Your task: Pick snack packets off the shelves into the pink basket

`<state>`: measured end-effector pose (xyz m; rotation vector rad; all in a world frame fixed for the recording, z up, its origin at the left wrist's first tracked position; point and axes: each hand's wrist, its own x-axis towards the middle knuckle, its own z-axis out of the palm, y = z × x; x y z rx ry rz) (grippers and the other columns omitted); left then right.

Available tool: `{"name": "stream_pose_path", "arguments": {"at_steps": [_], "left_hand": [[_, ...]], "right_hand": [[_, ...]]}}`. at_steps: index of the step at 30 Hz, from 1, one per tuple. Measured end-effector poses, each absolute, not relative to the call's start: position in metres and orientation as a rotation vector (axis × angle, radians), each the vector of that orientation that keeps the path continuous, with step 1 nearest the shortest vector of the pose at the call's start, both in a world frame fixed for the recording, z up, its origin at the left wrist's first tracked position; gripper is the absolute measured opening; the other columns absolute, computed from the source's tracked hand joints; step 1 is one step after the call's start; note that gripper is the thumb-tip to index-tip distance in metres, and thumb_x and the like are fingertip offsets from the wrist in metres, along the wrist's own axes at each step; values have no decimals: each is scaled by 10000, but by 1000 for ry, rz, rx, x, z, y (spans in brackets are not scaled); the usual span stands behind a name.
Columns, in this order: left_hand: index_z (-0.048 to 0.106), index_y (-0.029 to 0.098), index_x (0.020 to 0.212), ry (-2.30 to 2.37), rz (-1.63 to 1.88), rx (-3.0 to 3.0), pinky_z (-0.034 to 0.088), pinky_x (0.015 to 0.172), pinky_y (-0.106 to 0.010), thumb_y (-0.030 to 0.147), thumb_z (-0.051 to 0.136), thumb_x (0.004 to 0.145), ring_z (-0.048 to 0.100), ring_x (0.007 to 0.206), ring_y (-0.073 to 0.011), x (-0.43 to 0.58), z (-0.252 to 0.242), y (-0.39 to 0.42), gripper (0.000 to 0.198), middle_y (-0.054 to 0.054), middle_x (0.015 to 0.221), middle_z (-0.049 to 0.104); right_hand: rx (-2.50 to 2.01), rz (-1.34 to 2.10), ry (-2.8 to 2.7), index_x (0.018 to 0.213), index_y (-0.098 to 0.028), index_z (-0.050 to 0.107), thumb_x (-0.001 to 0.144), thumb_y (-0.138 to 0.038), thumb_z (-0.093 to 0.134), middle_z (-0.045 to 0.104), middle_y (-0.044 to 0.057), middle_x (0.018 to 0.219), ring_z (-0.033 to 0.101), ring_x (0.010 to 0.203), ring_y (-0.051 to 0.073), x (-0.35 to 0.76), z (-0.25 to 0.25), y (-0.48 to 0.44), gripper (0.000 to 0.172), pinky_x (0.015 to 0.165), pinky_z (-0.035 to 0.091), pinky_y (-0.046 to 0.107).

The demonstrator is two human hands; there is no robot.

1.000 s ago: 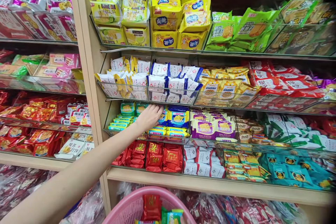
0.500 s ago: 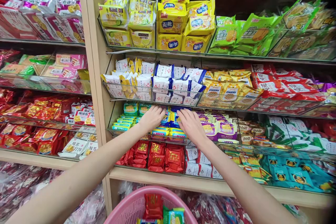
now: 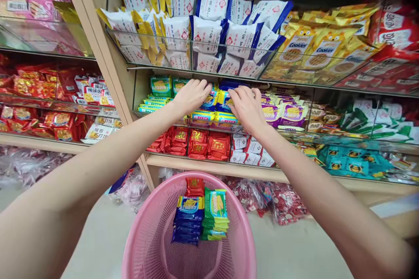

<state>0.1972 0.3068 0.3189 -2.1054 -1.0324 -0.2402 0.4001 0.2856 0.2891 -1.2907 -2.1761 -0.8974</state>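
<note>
Both my hands are at a shelf compartment of blue-and-yellow biscuit packs (image 3: pixel 224 99). My left hand (image 3: pixel 193 95) rests on the left side of these packs, fingers stretched forward and slightly bent. On the other side, my right hand (image 3: pixel 246 107) touches the packs with its fingers a little apart. A dark blue pack (image 3: pixel 231 83) lies between the hands at the top. Green biscuit packs (image 3: pixel 161 86) stand left of my left hand, and purple-and-yellow biscuit packs (image 3: pixel 292 114) stand right of my right hand. The fingertips are partly hidden.
Below stands a pink basket (image 3: pixel 139 235) holding blue packs (image 3: pixel 188 220), green packs (image 3: pixel 216 209) and a red pack (image 3: pixel 195 186). A glass-fronted shelf with white biscuit packs (image 3: pixel 206 35) overhangs my hands. Red packs (image 3: pixel 218 144) fill the lower shelf. Plastic-wrapped bags (image 3: pixel 284 202) lie beneath.
The view has tilted down and come closer, so more of the pink basket and its packs shows. My hands stay at the same blue-and-yellow packs.
</note>
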Motion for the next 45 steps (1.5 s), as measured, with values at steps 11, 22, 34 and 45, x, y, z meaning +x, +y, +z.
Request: {"name": "stream_pose_path", "arguments": {"at_steps": [11, 22, 34, 45], "left_hand": [[525, 92, 1062, -1070, -207, -2072, 390, 758, -342, 152, 438, 877, 581, 948, -268, 197, 324, 302, 213, -150, 1026, 577], [481, 135, 1090, -1231, -295, -2130, 431, 748, -340, 172, 538, 841, 609, 977, -261, 190, 324, 294, 258, -105, 1038, 604], [477, 178, 1057, -1317, -578, -2202, 444, 653, -289, 271, 486, 906, 621, 895, -211, 177, 335, 275, 178, -72, 1059, 561], [553, 214, 937, -1385, -1278, -2234, 444, 678, -274, 446, 570, 829, 579, 774, -173, 111, 299, 184, 257, -14, 876, 612]], "right_hand": [[-1183, -928, -2152, 1263, -146, 442, 875, -201, 438, 574, 160, 1143, 451, 1100, 298, 410, 285, 283, 392, 929, 294, 459], [-1143, -984, -2135, 1240, -144, 463, 895, -251, 473, 614, 128, 1091, 484, 1041, 276, 416, 282, 288, 362, 901, 277, 414], [-1137, -926, -2139, 1251, -147, 456, 900, -263, 459, 605, 120, 1059, 485, 1008, 270, 416, 282, 288, 369, 887, 278, 403], [-1227, -761, -2095, 1235, -142, 476, 895, -250, 457, 581, 150, 1190, 464, 1127, 283, 411, 288, 302, 358, 929, 287, 430]]}}
